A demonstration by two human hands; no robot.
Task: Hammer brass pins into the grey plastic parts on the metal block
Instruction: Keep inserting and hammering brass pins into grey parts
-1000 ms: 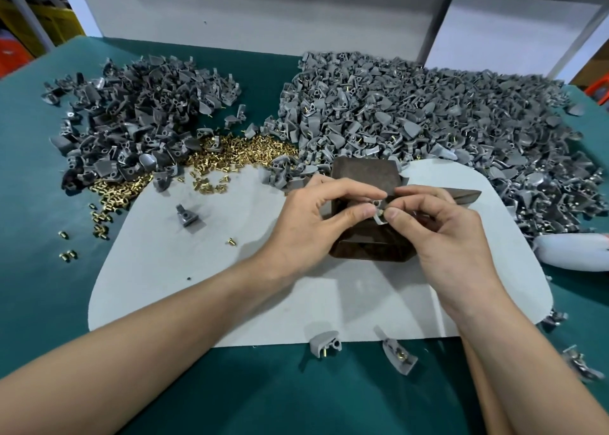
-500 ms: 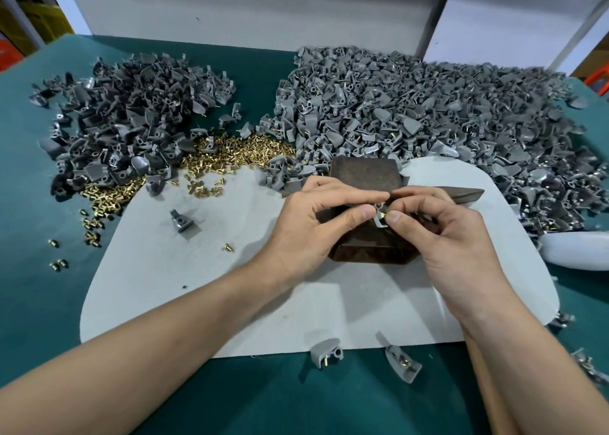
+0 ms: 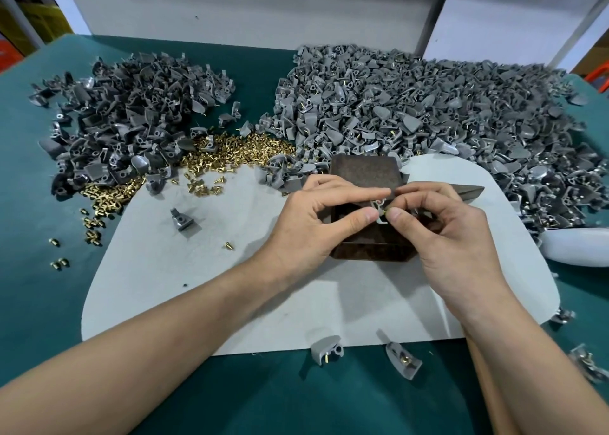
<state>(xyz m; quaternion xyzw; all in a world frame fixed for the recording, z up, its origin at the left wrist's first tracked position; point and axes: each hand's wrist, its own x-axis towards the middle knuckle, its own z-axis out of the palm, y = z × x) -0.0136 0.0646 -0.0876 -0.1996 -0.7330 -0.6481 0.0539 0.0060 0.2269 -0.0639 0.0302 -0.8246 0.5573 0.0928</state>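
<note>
Left hand: grey part pinched on metal block | right hand: brass pin pinched, apparently | to be seated upright.

No legible text, label, brand, number or sign on anything in view.

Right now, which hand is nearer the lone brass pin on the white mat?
Left. The left hand is just right of the lone brass pin; the right hand lies farther right.

Two hands, one metal block, one mat
</note>
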